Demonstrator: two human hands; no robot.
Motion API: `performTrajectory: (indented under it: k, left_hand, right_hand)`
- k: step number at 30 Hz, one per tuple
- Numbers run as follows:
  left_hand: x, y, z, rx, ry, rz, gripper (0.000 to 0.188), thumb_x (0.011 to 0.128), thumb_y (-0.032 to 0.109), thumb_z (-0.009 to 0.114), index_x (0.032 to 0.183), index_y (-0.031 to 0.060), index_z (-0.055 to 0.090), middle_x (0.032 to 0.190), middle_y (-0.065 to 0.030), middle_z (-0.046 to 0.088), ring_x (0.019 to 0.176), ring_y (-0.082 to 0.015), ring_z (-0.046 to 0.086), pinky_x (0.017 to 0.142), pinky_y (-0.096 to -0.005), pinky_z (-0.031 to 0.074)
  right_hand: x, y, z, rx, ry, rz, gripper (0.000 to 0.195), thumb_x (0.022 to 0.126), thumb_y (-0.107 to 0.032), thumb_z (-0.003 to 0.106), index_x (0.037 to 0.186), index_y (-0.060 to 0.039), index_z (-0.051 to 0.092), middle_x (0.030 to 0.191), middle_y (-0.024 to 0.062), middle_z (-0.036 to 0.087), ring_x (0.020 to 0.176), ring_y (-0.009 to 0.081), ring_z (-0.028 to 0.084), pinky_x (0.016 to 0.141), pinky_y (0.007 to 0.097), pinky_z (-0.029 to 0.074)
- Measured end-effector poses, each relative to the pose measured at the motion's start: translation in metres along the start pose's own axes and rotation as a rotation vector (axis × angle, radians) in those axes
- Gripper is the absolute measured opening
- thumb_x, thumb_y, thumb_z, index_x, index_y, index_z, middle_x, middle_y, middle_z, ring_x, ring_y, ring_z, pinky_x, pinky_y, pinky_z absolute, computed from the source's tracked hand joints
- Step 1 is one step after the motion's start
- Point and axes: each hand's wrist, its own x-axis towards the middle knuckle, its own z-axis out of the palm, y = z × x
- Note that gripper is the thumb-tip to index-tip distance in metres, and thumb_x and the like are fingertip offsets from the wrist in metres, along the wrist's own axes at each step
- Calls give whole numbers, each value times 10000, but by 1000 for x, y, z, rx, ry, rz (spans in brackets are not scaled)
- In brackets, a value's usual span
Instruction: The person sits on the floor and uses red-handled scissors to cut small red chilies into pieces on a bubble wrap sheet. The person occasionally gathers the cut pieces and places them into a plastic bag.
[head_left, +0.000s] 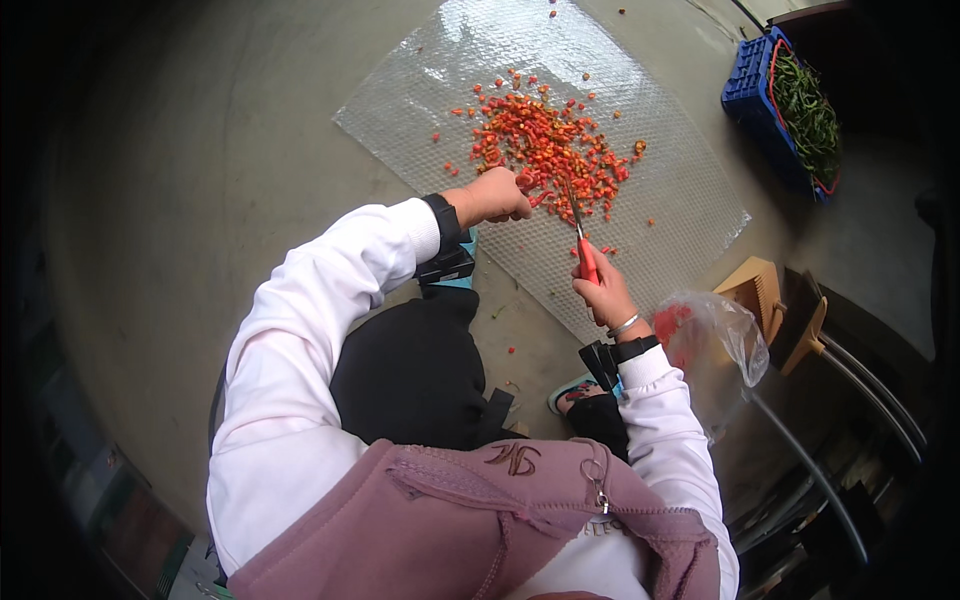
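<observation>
In my left hand (501, 196) are red chili peppers (538, 199), their ends poking out past the fingers over the pile. My right hand (604, 289) grips red-handled scissors (583, 244), blades pointing away from me toward the cut chilies. How far the blades are parted is hard to make out. Beneath both hands lies a heap of chopped red chili pieces (540, 142), spread loosely on a sheet of bubble wrap (660, 172) on the floor. The scissor tips are beside the held chilies, with a small gap visible between them.
A blue plastic crate (750, 82) of green chilies (806, 112) stands at the upper right. Near my right forearm are a clear plastic bag (739, 337) with something red inside, a tan dustpan (754, 289) and a broom (806, 337). Stray chili bits lie on the concrete floor (247, 135).
</observation>
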Motion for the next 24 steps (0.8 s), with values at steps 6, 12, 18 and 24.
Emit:
performTrajectory:
  k: [6, 12, 18, 24]
  left_hand:
    - [-1, -2, -4, -66, 13, 20, 176, 648, 32, 663, 632, 76, 493, 556, 12, 491, 468, -73, 433, 414, -228, 313]
    - [0, -4, 4, 196, 29, 116, 206, 644, 86, 681, 608, 60, 480, 546, 13, 484, 469, -90, 428, 439, -260, 360]
    - [5, -9, 5, 261, -15, 110, 189, 641, 70, 678, 609, 63, 492, 541, 3, 483, 476, -84, 427, 429, -270, 343]
    - [16, -19, -4, 141, 52, -39, 176, 628, 23, 667, 612, 47, 493, 531, -15, 486, 450, -98, 451, 395, -264, 328]
  right_hand:
    - [0, 6, 0, -177, -49, -85, 658, 713, -117, 620, 1332, -69, 403, 1038, 79, 576, 920, 154, 550, 827, 278, 442]
    - [12, -7, 11, 126, -113, 68, 663, 709, -115, 638, 1331, -63, 412, 983, 49, 577, 868, 135, 552, 782, 262, 454]
    - [17, -1, 15, 63, -80, 117, 606, 728, -113, 632, 1302, -53, 448, 874, 15, 579, 782, 112, 550, 715, 244, 456]
    - [13, 1, 6, -28, 6, -71, 630, 710, -118, 603, 1314, -73, 430, 899, 61, 591, 792, 162, 574, 727, 283, 459]
